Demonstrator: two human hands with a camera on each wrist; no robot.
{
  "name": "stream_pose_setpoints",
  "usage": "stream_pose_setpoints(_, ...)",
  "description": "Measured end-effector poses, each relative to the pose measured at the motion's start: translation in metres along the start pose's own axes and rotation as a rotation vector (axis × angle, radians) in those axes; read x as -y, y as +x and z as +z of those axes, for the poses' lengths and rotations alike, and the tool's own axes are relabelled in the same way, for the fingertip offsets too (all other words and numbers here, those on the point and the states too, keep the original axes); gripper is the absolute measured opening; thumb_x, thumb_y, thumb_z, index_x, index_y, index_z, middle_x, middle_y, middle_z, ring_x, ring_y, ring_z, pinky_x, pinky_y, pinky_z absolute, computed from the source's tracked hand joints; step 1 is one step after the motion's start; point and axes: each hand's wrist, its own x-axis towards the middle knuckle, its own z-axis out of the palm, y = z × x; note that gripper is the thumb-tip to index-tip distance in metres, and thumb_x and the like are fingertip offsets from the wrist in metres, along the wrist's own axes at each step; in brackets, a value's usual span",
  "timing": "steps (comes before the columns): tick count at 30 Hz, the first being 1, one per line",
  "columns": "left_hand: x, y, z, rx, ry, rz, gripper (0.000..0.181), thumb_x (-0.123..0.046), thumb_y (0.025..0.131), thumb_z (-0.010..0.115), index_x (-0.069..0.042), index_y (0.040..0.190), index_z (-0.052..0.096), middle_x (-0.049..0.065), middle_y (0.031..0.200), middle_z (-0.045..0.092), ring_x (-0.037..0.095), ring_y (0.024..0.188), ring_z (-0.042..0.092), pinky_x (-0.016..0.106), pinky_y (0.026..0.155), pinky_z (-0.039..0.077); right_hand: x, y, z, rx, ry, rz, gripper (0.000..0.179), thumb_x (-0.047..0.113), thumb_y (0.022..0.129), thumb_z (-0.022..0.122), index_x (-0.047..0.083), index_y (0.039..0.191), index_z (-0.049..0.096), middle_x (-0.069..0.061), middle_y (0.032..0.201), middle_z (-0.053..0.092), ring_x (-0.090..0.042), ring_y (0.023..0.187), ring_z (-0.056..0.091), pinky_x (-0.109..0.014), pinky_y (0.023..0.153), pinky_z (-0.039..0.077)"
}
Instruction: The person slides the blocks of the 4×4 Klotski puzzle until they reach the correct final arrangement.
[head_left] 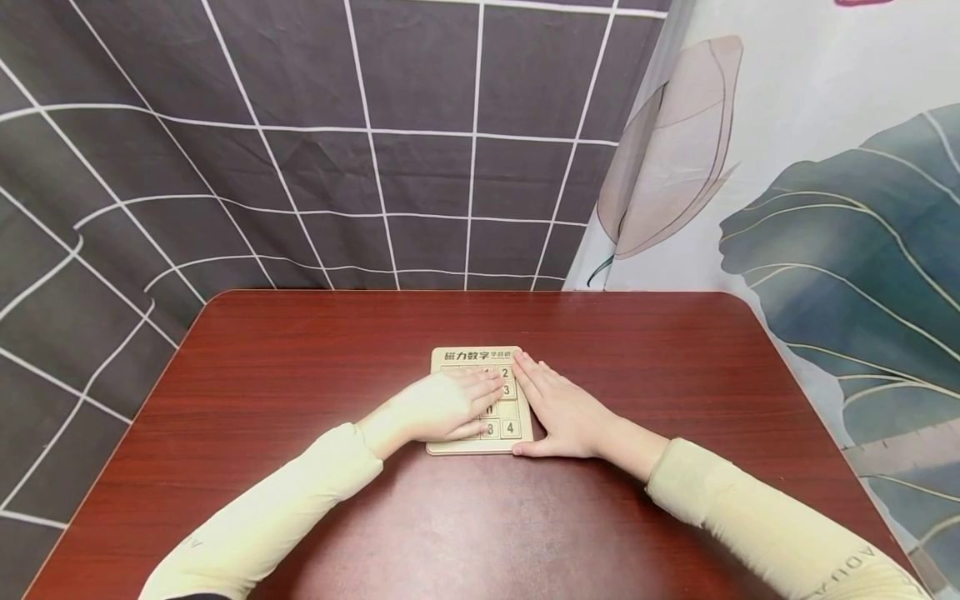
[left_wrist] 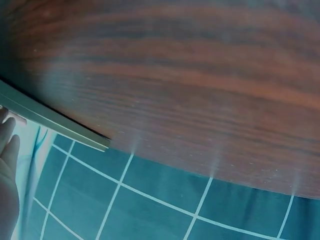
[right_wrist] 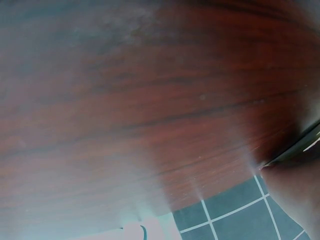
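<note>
A pale wooden number sliding puzzle (head_left: 480, 447) lies flat on the table, with printed characters along its top. Tiles 2, 3, 4 and others show at its right side, beside a gap under the 3. My left hand (head_left: 450, 407) lies palm down across the tiles with fingers stretched to the right, hiding the left columns. Along the puzzle's right edge rests my right hand (head_left: 566, 412), fingers straight near the top corner and thumb at the bottom corner. The left wrist view catches the board's edge (left_wrist: 55, 120) beside the left fingers; the right wrist view shows part of the right hand (right_wrist: 295, 195).
The red-brown wooden table (head_left: 337, 333) surrounds the puzzle. Behind it hangs a dark grey curtain (head_left: 420, 175) with white grid lines. A white curtain with a leaf print (head_left: 847, 242) hangs on the right.
</note>
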Motion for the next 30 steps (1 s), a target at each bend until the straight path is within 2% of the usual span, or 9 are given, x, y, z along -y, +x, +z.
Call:
stream_pose_setpoints(5, -0.003, -0.002, -0.001, 0.000, 0.000, 0.026, 0.056, -0.041, 0.107, 0.056, -0.004, 0.149, 0.060, 0.013, 0.155, 0.060, 0.026, 0.144, 0.059, 0.038, 0.124, 0.046, 0.000, 0.000, 0.001, -0.002, -0.004, -0.002, 0.118, 0.069, 0.090, 0.068, -0.009, 0.165, 0.020, -0.024, 0.177, 0.009, -0.035, 0.166, 0.017, -0.050, 0.134, 0.028)
stream_pose_setpoints(11, -0.019, -0.009, -0.001, -0.087, -0.016, 0.154, 0.057, -0.042, 0.106, 0.059, -0.003, 0.149, 0.060, 0.011, 0.152, 0.063, 0.023, 0.143, 0.060, 0.036, 0.123, 0.047, 0.001, -0.001, -0.002, -0.013, 0.000, -0.011, 0.119, 0.068, 0.090, 0.069, -0.011, 0.164, 0.020, -0.026, 0.177, 0.011, -0.037, 0.165, 0.019, -0.052, 0.133, 0.029)
stream_pose_setpoints(14, -0.025, -0.010, -0.002, -0.104, -0.006, 0.184, 0.058, -0.044, 0.106, 0.059, -0.003, 0.148, 0.061, 0.010, 0.151, 0.064, 0.022, 0.143, 0.061, 0.035, 0.123, 0.047, 0.001, -0.001, -0.002, -0.030, -0.001, -0.020, 0.118, 0.067, 0.090, 0.070, -0.011, 0.164, 0.022, -0.027, 0.176, 0.014, -0.039, 0.164, 0.022, -0.053, 0.132, 0.031)
stream_pose_setpoints(19, -0.026, -0.010, -0.003, -0.085, -0.012, 0.165, 0.058, -0.044, 0.106, 0.058, -0.003, 0.149, 0.060, 0.008, 0.152, 0.064, 0.021, 0.143, 0.060, 0.034, 0.123, 0.046, 0.000, -0.001, 0.000, -0.032, -0.002, -0.019, 0.118, 0.068, 0.090, 0.069, -0.011, 0.164, 0.022, -0.028, 0.176, 0.015, -0.040, 0.164, 0.023, -0.054, 0.132, 0.031)
stream_pose_setpoints(30, -0.013, -0.003, -0.001, -0.013, -0.013, 0.077, 0.057, -0.041, 0.108, 0.056, -0.006, 0.152, 0.057, 0.009, 0.156, 0.060, 0.022, 0.146, 0.058, 0.035, 0.124, 0.045, 0.001, 0.000, -0.002, 0.004, 0.004, 0.004, 0.119, 0.068, 0.090, 0.068, -0.009, 0.165, 0.018, -0.024, 0.177, 0.009, -0.036, 0.166, 0.017, -0.051, 0.134, 0.027)
